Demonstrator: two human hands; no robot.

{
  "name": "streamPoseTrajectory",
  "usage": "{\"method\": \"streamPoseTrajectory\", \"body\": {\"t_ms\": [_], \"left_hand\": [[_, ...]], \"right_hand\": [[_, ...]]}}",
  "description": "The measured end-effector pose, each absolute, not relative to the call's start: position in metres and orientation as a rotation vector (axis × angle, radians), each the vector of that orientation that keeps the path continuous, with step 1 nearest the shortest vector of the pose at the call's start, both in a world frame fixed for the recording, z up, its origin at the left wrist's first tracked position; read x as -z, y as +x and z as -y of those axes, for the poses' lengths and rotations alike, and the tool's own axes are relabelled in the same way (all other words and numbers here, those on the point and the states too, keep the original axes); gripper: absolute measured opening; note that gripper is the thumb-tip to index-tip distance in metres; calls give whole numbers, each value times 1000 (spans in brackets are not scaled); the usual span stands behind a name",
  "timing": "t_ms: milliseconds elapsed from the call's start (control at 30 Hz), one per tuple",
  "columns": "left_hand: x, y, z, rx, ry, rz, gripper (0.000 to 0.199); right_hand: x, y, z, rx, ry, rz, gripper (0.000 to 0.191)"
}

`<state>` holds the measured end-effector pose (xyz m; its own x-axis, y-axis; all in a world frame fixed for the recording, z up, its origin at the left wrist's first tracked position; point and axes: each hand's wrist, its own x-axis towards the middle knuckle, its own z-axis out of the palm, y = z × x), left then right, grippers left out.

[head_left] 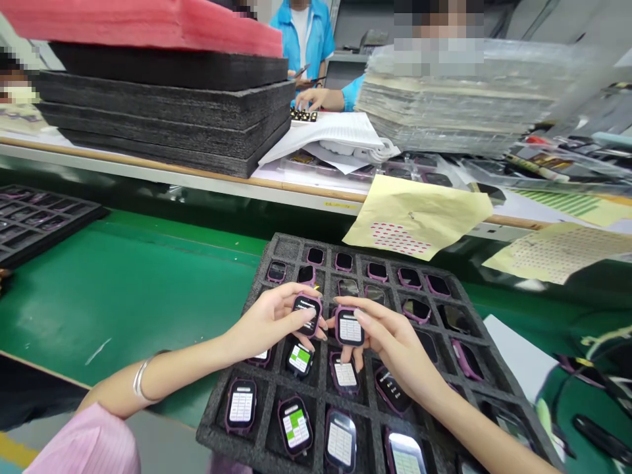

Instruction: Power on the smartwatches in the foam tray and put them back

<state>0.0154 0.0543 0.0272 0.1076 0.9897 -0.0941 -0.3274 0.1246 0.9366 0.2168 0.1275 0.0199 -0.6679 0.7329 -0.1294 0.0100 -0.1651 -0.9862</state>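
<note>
Head view: the left hand [281,315] grips a purple-rimmed watch [307,315], its thumb over the lit screen and its fingers around the edge and behind, a hold that seems meant to keep the text facing the wearer. The right hand [390,329] grips a second watch [350,328] just beside it, thumb at the upper corner of the screen, so most of the white grid shows. Held side by side and face up, both screens can probably be read in one look.

Both watches are above a black foam tray [212,428], whose separate pockets likely stop the glass faces from rubbing. In the nearer rows several watches are lit, some with green squares, while the far rows are mostly dark. The tray sits at a slant on the green table [148,276], close to the wearer and within easy reach.

Farther left is another tray of watches [39,217]. Beyond, a shelf [306,191] carries stacked foam [172,105] and clear plastic trays [459,99], presumably piled to save room; a yellow sheet [419,210] hangs over its edge.
</note>
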Motion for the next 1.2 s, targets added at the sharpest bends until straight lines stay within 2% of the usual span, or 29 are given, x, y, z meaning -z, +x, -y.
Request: {"method": "streamPoseTrajectory", "body": {"t_ms": [367, 533, 600, 733, 800, 900, 1033, 1100, 1200], "left_hand": [[-24, 15, -55, -1246, 911, -871, 39], [-20, 12, -55, -1229, 969, -876, 62], [-17, 11, -59, -1253, 999, -917, 59], [-6, 11, -71, -1371, 1017, -1072, 37], [4, 11, -78, -1402, 1008, -1134, 35], [18, 12, -85, -1402, 988, -1179, 35], [25, 11, -84, -1401, 947, -1214, 36], [25, 11, -83, -1385, 928, -1221, 36], [27, 11, -81, -1350, 933, -1248, 35]], "right_hand": [[-17, 215, -132, -1877, -843, 1653, 44], [-6, 208, -136, -1871, -813, 1834, 67], [-2, 202, -139, -1731, -853, 2008, 62], [3, 188, -145, -946, -715, 2553, 46], [1, 184, -147, -681, -581, 2701, 45], [-6, 190, -147, -579, -540, 2730, 48], [-18, 226, -141, -524, -722, 2617, 17], [-19, 251, -133, -477, -837, 2616, 9], [-13, 284, -115, -377, -973, 2643, 21]]}}
